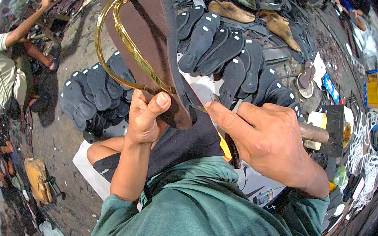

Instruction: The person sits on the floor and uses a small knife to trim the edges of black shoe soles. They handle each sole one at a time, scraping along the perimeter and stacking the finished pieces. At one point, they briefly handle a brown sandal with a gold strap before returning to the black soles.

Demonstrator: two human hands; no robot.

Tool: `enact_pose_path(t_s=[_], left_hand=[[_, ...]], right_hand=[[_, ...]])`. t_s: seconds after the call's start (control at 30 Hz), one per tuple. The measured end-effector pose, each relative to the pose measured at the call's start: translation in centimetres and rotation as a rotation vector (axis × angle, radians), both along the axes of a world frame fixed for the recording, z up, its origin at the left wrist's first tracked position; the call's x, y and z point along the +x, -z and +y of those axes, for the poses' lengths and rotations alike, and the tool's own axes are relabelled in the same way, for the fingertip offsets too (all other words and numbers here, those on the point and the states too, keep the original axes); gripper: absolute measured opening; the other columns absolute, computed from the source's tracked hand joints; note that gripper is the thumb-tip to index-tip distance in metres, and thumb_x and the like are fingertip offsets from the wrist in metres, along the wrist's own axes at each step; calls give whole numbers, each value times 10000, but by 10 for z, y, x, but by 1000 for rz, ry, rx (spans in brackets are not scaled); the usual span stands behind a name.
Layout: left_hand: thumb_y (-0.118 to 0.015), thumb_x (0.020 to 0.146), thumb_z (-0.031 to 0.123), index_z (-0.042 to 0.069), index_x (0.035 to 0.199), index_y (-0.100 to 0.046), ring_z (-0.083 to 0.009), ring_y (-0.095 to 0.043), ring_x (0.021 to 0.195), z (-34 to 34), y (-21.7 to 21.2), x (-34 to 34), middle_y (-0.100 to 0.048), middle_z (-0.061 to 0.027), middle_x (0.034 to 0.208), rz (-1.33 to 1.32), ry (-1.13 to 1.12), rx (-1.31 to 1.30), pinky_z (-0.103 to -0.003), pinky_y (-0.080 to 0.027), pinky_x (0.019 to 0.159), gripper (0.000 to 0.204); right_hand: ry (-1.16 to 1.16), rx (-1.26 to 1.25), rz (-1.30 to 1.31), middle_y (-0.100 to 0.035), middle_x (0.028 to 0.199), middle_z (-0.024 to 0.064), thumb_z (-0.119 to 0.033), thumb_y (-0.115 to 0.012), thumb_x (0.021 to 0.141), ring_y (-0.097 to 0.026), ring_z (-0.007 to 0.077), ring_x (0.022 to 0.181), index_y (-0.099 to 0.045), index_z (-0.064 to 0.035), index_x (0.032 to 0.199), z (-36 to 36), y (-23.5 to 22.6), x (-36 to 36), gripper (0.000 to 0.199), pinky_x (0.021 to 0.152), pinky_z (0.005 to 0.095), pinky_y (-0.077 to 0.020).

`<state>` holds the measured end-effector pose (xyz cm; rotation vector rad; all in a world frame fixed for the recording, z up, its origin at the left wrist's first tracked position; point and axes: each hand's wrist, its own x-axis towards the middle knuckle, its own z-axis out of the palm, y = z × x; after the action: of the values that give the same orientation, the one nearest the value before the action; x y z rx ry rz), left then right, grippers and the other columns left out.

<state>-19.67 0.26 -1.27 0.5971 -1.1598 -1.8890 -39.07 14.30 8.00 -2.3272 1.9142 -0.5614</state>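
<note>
A brown flip-flop (139,25) with shiny gold straps is held up, tilted, in front of me. My left hand (146,115) grips it near its lower end, thumb on the footbed and fingers behind. Closed around a knife, my right hand (263,132) has its index finger stretched along the thin blade (198,107), which meets the sole's dark edge. A round wooden handle (313,133) sticks out behind that hand and seems to belong to the knife. The rest of the knife is hidden by my fingers.
Black soles (201,41) with small white labels lie in overlapping rows ahead, with more soles (93,86) at left. Wooden shoe lasts (279,28) lie beyond. A person (7,65) sits at far left. White strips (368,156) are heaped at right.
</note>
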Motion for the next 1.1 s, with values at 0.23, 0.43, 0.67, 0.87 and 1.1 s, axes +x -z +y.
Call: enact_pose_path(t_s=[0.23,0.43,0.67,0.87,1.1], left_hand=[[-718,939,417,-17,1187,-571,-206,-640,843,-2,-1,1,-630,-106,1002,-7,23,80,-323,-545,725,521],[-684,944,438,-10,1140,-590,-179,-625,807,-7,7,7,-629,-86,936,-70,76,50,-307,-514,684,498],[-680,940,332,-22,1177,-618,-196,-677,892,-1,-14,4,-692,-102,1030,-105,114,149,-321,-537,825,430],[-686,928,285,-33,1232,-640,-204,-704,979,0,-28,3,-723,-124,1123,-202,97,160,-333,-537,923,442],[-733,905,267,-19,1259,-625,-163,-694,946,-5,-26,2,-720,-81,1091,-190,110,185,-308,-530,912,468]], right_hand=[[-13,-164,63,-410,655,-7,-127,-763,728,-448,171,499,-732,-176,1255,-5,-3,-7,531,485,343,-378],[-69,-252,150,-392,659,-34,-200,-754,764,-439,129,516,-745,-184,1263,-10,-3,-5,500,498,316,-320],[-124,-260,293,-400,672,-38,-225,-730,804,-444,113,558,-760,-185,1241,-12,-11,-6,440,528,311,-301],[-138,-266,389,-406,681,-43,-226,-726,792,-445,115,576,-762,-191,1239,-13,-13,-6,450,541,309,-307],[-182,-206,298,-426,683,-44,-206,-716,777,-458,109,569,-764,-188,1232,-13,-6,-7,458,537,306,-319]])
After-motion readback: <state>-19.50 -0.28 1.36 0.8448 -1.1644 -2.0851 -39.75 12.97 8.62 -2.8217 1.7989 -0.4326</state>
